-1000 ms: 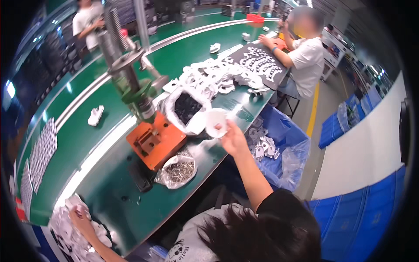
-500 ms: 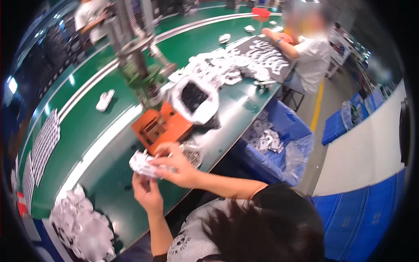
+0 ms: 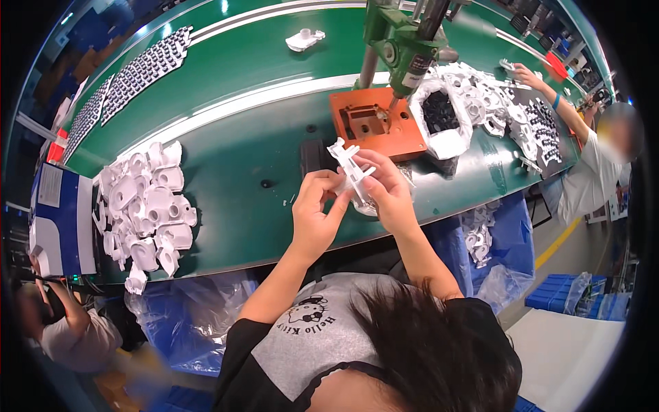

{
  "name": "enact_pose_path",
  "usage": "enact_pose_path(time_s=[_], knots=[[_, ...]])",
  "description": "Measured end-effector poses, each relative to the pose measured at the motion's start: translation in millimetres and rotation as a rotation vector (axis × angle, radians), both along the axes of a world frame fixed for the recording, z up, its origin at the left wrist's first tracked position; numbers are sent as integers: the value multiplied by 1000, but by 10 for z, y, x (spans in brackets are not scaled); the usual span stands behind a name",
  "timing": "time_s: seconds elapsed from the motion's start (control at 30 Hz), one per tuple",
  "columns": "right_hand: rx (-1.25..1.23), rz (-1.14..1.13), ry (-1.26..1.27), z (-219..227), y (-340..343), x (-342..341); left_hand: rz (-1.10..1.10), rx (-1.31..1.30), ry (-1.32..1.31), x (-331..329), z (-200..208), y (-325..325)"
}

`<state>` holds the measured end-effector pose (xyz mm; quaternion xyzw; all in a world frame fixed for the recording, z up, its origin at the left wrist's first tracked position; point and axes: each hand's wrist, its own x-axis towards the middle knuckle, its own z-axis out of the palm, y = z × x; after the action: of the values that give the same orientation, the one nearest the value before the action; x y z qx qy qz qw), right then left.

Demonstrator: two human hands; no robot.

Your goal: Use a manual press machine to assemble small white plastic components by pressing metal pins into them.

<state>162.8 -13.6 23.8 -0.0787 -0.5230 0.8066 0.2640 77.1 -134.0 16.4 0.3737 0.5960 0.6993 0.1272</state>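
Observation:
Both hands hold one white moulded plastic part (image 3: 351, 167) with prongs and openings, raised over the near side of the green worktable. My left hand (image 3: 317, 211) pinches its lower left side between thumb and fingers. On the other side, my right hand (image 3: 389, 193) grips it with the thumb in front and fingers wrapped behind. Just beyond the part stands a green press (image 3: 405, 51) with an orange fixture (image 3: 379, 130) at its base. Partly hidden behind my right hand lies a clear plastic bag (image 3: 366, 207).
Left of my hands is a heap of white parts (image 3: 147, 206). Right of the press stand a white bag (image 3: 458, 141) of black pieces and more white parts (image 3: 480, 99). Blue lined bins (image 3: 516, 230) sit below the table edge. A co-worker's hand (image 3: 527, 75) reaches over the far right.
My view has swung, so the press now appears farther right. The white part stays in both hands but is now tilted, prongs upward. The co-worker's arm has stretched out toward a white piece.

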Motion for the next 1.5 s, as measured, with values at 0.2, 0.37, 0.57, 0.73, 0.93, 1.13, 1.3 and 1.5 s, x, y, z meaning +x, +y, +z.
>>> enact_pose_path(time_s=[0.2,0.37,0.57,0.73,0.93,1.13,1.3,1.5], knots=[[-39,-86,4,-34,-47,26,-21,20,-91,48,-34,24],[3,-45,-124,-32,-78,39,-22,25,-158,66,-132,29],[-190,-40,-171,-194,-119,64,35,-84,-69,-32,-126,31],[-140,-81,-155,-216,-123,23,-31,-188,-92,-32,-67,46],[-67,-19,-176,-298,-54,112,28,-296,203,62,65,-37],[-547,11,-370,37,180,153,-72,-416,928,138,268,-206],[-609,169,-300,-19,233,267,-58,-193,1036,-26,34,-150],[-782,446,-32,-110,236,325,-195,-158,1065,-77,347,-42]])
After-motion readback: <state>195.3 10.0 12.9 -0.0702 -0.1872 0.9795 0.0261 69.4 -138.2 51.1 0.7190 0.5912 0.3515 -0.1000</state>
